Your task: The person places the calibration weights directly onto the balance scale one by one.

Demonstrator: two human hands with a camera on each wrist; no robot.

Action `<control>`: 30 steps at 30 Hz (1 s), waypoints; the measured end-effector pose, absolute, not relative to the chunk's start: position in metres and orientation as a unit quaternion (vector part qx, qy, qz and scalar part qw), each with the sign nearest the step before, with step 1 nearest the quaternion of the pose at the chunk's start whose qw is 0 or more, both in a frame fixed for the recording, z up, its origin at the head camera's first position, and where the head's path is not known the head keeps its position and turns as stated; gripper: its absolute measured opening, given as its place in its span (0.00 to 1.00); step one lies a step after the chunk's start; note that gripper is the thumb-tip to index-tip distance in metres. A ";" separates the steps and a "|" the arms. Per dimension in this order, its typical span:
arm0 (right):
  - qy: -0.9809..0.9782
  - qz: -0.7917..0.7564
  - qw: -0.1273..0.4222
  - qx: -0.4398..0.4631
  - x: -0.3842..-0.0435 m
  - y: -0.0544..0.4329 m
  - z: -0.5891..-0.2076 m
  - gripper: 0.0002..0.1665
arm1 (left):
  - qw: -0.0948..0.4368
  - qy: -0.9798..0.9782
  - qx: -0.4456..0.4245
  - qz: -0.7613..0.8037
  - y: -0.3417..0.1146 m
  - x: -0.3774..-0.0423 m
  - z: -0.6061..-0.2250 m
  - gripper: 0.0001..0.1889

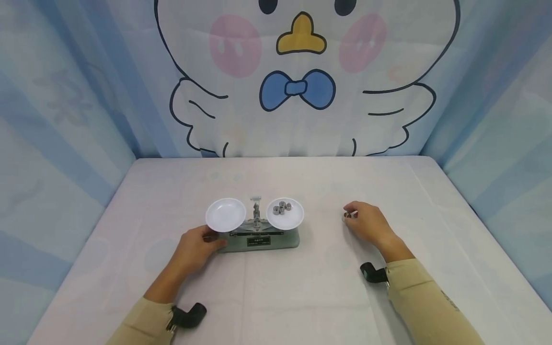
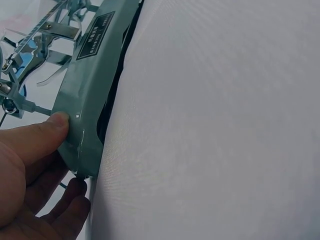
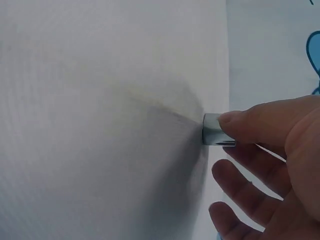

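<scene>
A green-based balance scale (image 1: 258,243) stands on the table, left of the middle. Its left white pan (image 1: 225,215) is bare, while the right white pan (image 1: 288,223) bears several small metal weights (image 1: 281,209). My left hand (image 1: 194,249) grips the left end of the base; in the left wrist view the thumb (image 2: 42,135) presses its top edge and the fingers bend round the end. Out to the right, my right hand (image 1: 368,224) pinches a shiny metal cylinder (image 3: 212,131), apparently a weight, upright at the table surface. The index finger is partly hidden behind it.
A white cloth covers the table (image 1: 302,297). Behind it hangs a curtain (image 1: 297,129) with a cartoon bird, and blue-and-white curtains (image 1: 56,143) close in both sides. A black wrist camera (image 1: 189,316) juts from the left sleeve, another black camera (image 1: 373,273) from the right.
</scene>
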State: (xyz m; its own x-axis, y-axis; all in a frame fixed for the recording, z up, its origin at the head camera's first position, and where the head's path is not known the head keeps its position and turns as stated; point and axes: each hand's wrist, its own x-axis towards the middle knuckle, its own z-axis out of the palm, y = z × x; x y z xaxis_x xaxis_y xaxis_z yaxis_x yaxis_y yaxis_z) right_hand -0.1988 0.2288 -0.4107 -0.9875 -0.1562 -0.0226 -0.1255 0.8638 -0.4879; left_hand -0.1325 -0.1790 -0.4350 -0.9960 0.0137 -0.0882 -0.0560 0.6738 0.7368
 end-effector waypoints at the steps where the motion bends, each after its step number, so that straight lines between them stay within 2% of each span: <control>1: 0.965 -0.249 0.030 -0.074 -0.199 0.229 -0.412 0.18 | 0.044 0.914 -0.012 0.404 -0.179 -0.133 -0.435 0.25; 7: 0.960 -0.270 0.018 -0.069 -0.200 0.229 -0.416 0.15 | 0.044 0.915 -0.018 0.400 -0.178 -0.132 -0.435 0.25; 10: 0.956 -0.283 -0.008 -0.072 -0.199 0.226 -0.414 0.14 | 0.043 0.915 -0.018 0.400 -0.178 -0.132 -0.434 0.25; 17: 0.947 -0.300 -0.054 -0.102 -0.191 0.204 -0.389 0.12 | 0.044 0.914 -0.016 0.403 -0.180 -0.132 -0.435 0.25; 30: 0.906 -0.316 -0.108 -0.258 -0.184 0.137 -0.332 0.12 | 0.045 0.912 -0.011 0.409 -0.181 -0.135 -0.438 0.25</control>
